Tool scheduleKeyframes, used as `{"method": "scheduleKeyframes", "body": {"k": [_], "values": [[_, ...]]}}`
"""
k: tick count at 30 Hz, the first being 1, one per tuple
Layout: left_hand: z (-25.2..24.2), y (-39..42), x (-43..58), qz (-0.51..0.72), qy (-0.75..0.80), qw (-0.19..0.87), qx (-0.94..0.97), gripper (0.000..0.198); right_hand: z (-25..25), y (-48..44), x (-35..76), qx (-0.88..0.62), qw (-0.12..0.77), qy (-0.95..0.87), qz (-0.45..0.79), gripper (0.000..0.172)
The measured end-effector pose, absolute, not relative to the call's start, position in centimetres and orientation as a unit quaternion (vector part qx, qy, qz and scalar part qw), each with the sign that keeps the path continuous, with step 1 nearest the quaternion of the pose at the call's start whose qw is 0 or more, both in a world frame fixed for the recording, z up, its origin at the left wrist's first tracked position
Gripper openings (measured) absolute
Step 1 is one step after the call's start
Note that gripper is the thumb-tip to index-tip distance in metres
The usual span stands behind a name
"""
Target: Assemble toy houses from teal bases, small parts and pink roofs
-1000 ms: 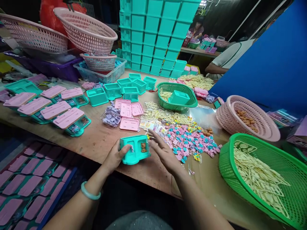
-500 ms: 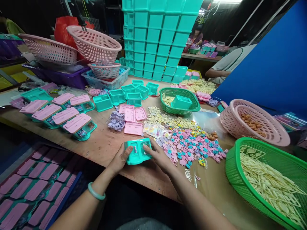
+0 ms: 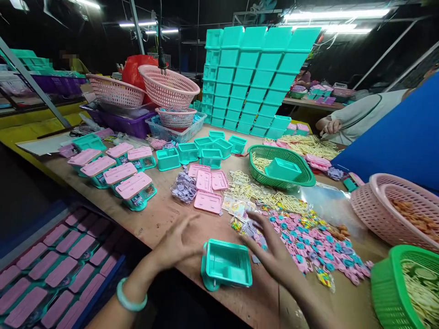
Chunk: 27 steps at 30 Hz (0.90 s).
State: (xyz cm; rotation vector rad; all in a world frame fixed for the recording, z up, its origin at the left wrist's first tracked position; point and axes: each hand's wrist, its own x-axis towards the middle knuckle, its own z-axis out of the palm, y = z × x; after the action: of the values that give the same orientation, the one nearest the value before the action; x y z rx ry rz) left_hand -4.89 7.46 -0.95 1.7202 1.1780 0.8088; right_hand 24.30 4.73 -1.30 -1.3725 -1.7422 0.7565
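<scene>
A teal plastic box [image 3: 228, 261] stands on the wooden table at its front edge, its open top facing up. Just left of it, my left hand [image 3: 176, 243] is open with fingers spread, the thumb close to the box's rim. My right hand [image 3: 270, 249] hovers on the other side, open, its fingers reaching over the small parts. Beneath those fingers lie clear printed packets [image 3: 238, 208] and a small bag of colourful bits [image 3: 236, 225]. Pink lids [image 3: 208, 202] lie beyond the box, beside a clear tray of lilac pieces [image 3: 184, 188].
Several pink-lidded boxes [image 3: 135, 185] stand at the left, with empty teal boxes [image 3: 168, 159] behind. Pink and blue pieces [image 3: 315, 242] spread at the right near a green basket [image 3: 387, 278]. A tall teal stack [image 3: 254, 77] rises at the back. A co-worker's hand [image 3: 331, 125] shows at the right.
Both hands have let go of the teal box, which now rests on the table with its open top up. My hands have moved apart. The camera view has shifted left and up.
</scene>
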Motion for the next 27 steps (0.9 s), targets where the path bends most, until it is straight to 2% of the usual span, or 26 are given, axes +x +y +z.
{"method": "scheduleKeyframes", "body": {"k": [2,4,6,8,10,12,14,17,20,22,24,27], "values": [[-0.8,10.6,-4.5,0.418,0.545,0.278,0.672,0.072,0.3,11.0,21.8,-0.489,0.326,-0.783,0.204,0.042],[-1.1,13.8,-4.0,0.429,0.61,0.164,0.646,0.09,1.0,17.3,18.2,-0.463,0.243,-0.842,0.135,0.05],[-1.9,16.2,-3.9,0.398,0.646,0.139,0.637,0.099,0.9,22.1,15.1,-0.463,0.13,-0.872,0.088,0.065],[-2.8,17.4,-4.6,0.382,0.655,0.143,0.636,0.095,0.3,25.0,13.9,-0.472,0.061,-0.876,0.073,0.067],[-3.5,17.3,-5.9,0.383,0.644,0.142,0.647,0.089,-0.4,26.2,15.1,-0.484,0.04,-0.871,0.07,0.055],[-3.6,16.2,-7.3,0.38,0.631,0.14,0.661,0.092,-0.8,26.3,17.6,-0.496,0.042,-0.865,0.066,0.041],[-3.2,14.4,-8.1,0.39,0.615,0.14,0.671,0.093,-0.9,26.1,19.6,-0.504,0.053,-0.86,0.059,0.036],[-2.4,10.7,-7.8,0.411,0.559,0.213,0.688,0.089,-0.8,26.3,19.0,-0.483,0.079,-0.87,0.063,0.042],[-2.4,6.9,-6.0,0.31,0.45,0.43,0.719,0.111,-0.8,27.7,15.0,-0.45,0.093,-0.884,0.085,0.041],[-2.9,5.1,-4.5,0.224,0.402,0.526,0.715,0.12,-0.4,28.6,12.9,-0.452,0.097,-0.881,0.102,0.032],[-3.1,4.1,-3.4,0.2,0.395,0.555,0.705,0.112,0.5,28.4,12.9,-0.471,0.109,-0.868,0.113,0.022],[-3.0,3.9,-3.0,0.258,0.425,0.564,0.659,0.084,2.5,24.6,17.5,-0.51,0.15,-0.837,0.132,0.024]]}}
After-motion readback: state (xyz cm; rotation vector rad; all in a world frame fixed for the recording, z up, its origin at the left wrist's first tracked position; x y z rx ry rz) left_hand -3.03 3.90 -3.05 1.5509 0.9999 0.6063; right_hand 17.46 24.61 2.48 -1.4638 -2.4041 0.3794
